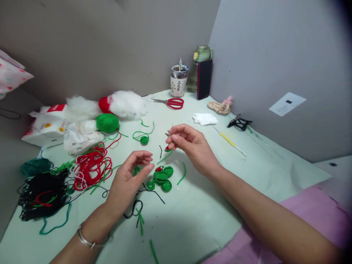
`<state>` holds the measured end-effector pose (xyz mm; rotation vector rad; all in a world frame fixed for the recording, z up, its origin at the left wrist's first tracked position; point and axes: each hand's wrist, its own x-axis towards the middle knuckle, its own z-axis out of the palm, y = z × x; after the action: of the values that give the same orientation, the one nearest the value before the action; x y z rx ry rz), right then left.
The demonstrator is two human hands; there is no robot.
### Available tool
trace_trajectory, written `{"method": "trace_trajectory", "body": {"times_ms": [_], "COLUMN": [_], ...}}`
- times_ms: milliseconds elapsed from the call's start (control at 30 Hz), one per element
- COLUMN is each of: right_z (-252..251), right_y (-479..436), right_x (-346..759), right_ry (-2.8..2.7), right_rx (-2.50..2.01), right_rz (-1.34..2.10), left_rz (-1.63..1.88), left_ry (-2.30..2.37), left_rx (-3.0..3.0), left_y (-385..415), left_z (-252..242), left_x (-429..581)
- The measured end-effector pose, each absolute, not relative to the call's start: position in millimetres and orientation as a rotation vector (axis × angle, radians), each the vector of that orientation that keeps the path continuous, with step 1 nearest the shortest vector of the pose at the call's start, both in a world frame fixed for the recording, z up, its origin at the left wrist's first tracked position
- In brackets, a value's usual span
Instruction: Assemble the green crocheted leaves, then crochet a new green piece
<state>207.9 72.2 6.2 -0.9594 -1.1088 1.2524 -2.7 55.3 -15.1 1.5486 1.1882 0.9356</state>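
My right hand (pixel 189 145) is closed in a pinch, with the thin metal tip of a small pointed tool (pixel 167 134) sticking out from its fingers. Just under those fingers shows a small red and green piece (pixel 167 148), mostly hidden, with a green yarn end (pixel 164 157) trailing below. My left hand (pixel 134 176) hovers to the left, fingers curved and thumb apart, nothing visible in it. Between and below the hands lies a cluster of green crocheted balls (pixel 162 178) with dark stripes and a red bit. A green crocheted ring (pixel 150 185) sits beside it.
Red yarn (pixel 92 167) and black yarn (pixel 41 198) lie tangled at left. Behind are a green yarn ball (pixel 107 123), white stuffing (pixel 128 104), red-handled scissors (pixel 174 103) and a striped green ball (pixel 144 140). A yellow-handled crochet hook (pixel 227 139) lies right; a pen jar (pixel 178 82) stands at back.
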Motion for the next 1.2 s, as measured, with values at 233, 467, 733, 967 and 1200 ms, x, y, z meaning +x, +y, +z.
{"method": "trace_trajectory", "body": {"times_ms": [233, 467, 733, 967, 1200], "right_z": [7.3, 10.1, 12.4, 12.6, 13.6], "right_y": [75.9, 73.7, 70.6, 67.9, 58.9], "right_x": [216.5, 214.7, 215.1, 211.2, 199.8], "right_ry": [-1.082, -1.125, -1.188, -1.181, -1.289], "right_rx": [-0.964, -1.009, -1.116, -0.994, -0.968], "right_rz": [1.208, 1.245, 1.207, 1.388, 1.497], "left_rz": [0.615, 0.409, 0.725, 0.917, 1.006], "left_ry": [1.024, 1.156, 1.211, 1.134, 1.115], "left_rx": [1.947, 2.038, 1.67, 1.464, 1.367], "left_y": [60.0, 58.2, 57.6, 59.4, 56.6], "left_z": [-4.6, -10.6, 8.9, 8.0, 6.3], "left_x": [-13.9, -12.3, -10.3, -13.3, -9.9]}}
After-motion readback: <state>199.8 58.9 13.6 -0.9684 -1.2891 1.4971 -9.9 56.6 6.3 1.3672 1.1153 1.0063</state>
